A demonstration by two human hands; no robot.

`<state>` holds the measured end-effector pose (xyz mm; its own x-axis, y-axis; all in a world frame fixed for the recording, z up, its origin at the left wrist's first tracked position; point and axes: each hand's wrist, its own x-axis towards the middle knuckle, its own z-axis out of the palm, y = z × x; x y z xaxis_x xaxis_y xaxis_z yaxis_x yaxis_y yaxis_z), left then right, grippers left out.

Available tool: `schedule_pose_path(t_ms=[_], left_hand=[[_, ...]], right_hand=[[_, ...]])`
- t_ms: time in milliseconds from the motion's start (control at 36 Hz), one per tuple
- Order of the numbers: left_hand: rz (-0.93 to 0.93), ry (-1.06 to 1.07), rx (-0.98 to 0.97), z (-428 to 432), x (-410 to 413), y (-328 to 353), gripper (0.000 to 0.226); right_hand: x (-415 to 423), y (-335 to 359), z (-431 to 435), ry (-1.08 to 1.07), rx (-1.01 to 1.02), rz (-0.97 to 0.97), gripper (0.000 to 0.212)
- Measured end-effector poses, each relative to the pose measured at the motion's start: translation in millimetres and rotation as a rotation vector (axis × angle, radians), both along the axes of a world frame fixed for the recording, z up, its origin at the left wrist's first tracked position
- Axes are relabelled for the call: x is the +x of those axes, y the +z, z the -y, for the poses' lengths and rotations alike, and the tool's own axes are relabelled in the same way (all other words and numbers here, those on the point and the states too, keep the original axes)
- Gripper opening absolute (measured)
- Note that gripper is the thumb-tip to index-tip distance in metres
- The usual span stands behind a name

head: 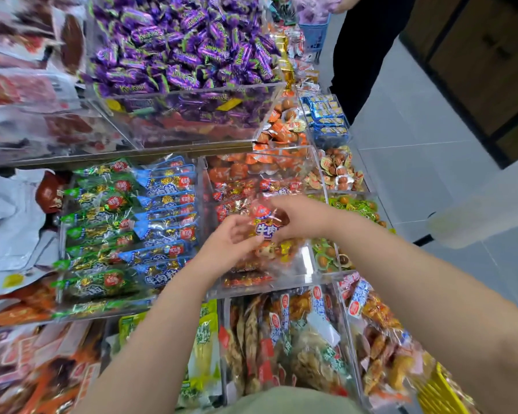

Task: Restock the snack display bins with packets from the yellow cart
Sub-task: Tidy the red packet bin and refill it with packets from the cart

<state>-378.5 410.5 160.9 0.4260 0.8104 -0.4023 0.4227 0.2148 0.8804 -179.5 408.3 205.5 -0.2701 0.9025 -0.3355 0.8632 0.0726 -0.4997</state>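
Both my hands meet over a clear bin [307,265] of red snack packets in the middle row. My right hand [299,216] grips a red packet [266,225] with blue lettering from above. My left hand [232,243] holds the same packet from below, fingers curled at its edge. More red packets [240,189] lie in the bin behind them. A corner of the yellow cart [440,389] shows at the bottom right.
Left of this bin stands a bin of green packets [99,222] and blue packets [168,204]. Purple candies [186,46] fill the upper bin. Lower bins hold mixed snacks [281,339]. A person in black [368,55] stands in the aisle at top right.
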Motion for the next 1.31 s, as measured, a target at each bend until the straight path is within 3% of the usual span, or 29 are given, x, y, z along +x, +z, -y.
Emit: schedule_pose_path(t_ms=[83, 139, 194, 278, 472, 611, 694, 889, 1083, 1306], left_hand=[[-0.226, -0.115, 0.175, -2.0, -3.0, -8.0, 0.100], [-0.392, -0.243, 0.297, -4.5, 0.9, -17.5, 0.122], [-0.588, -0.386, 0.406, -7.3, 8.7, -27.2, 0.135], [-0.763, -0.533, 0.377, -10.1, 16.5, -37.4, 0.143], [-0.912, -0.701, 0.325, -7.3, 18.9, -40.6, 0.134], [-0.973, -0.718, 0.328, -5.2, 22.5, -35.5, 0.121], [-0.984, -0.722, 0.345, -3.3, 21.2, -35.4, 0.118], [-0.967, -0.677, 0.343, -1.1, 21.5, -39.8, 0.119], [-0.976, -0.651, 0.360, -1.7, 21.7, -48.8, 0.113], [-0.965, -0.625, 0.399, -3.6, 19.5, -54.7, 0.103]], right_hand=[[13.7, -1.0, -2.7, -0.030, 0.059, 0.198, 0.050], [14.1, -4.1, -5.5, -0.020, 0.019, 0.287, 0.045], [8.1, -7.4, -7.7, 0.027, -0.056, 0.363, 0.039], [2.9, -9.6, -13.0, 0.075, -0.101, 0.437, 0.030], [14.0, 10.6, -24.0, -0.113, -0.024, 0.443, 0.035], [-10.6, -28.8, -23.9, 0.009, -0.215, 0.544, 0.032], [-18.6, -66.0, -16.5, -0.010, -0.168, 0.597, 0.037], [-11.0, -123.4, 15.0, -0.042, 0.076, 0.686, 0.095], [-7.9, -135.3, 2.6, -0.021, 0.073, 0.740, 0.096], [-11.8, -131.6, -17.5, -0.095, 0.096, 0.754, 0.116]])
